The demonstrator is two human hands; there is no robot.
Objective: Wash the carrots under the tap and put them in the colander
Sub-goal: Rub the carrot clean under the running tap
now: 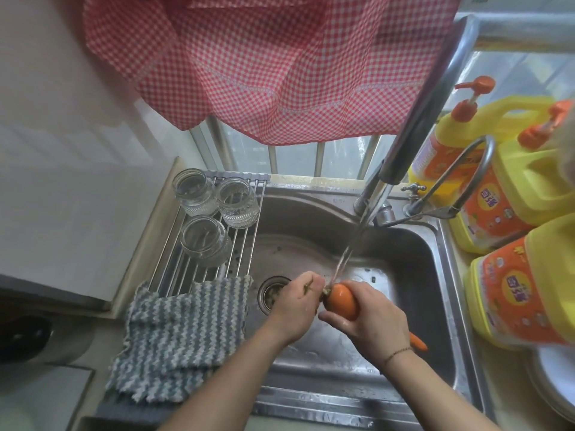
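- Carrot (pixel 340 301): over the sink (pixel 404 253), top end under the running tap (pixel 413 119); washing underway; colander not in view, so placing remains
- Striped cloth (pixel 174 334): on the sink's left edge, below three glass jars (pixel 214 213)
- Left hand (pixel 295 309): fingers curled, pinching the carrot's stem stub
- Right hand (pixel 373 321): gripping the carrot's body

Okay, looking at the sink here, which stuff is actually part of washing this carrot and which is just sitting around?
In use: carrot, tap, running water, sink, left hand, right hand.
Lying about: three glass jars, drying rack, striped cloth, yellow detergent bottles, checked curtain.
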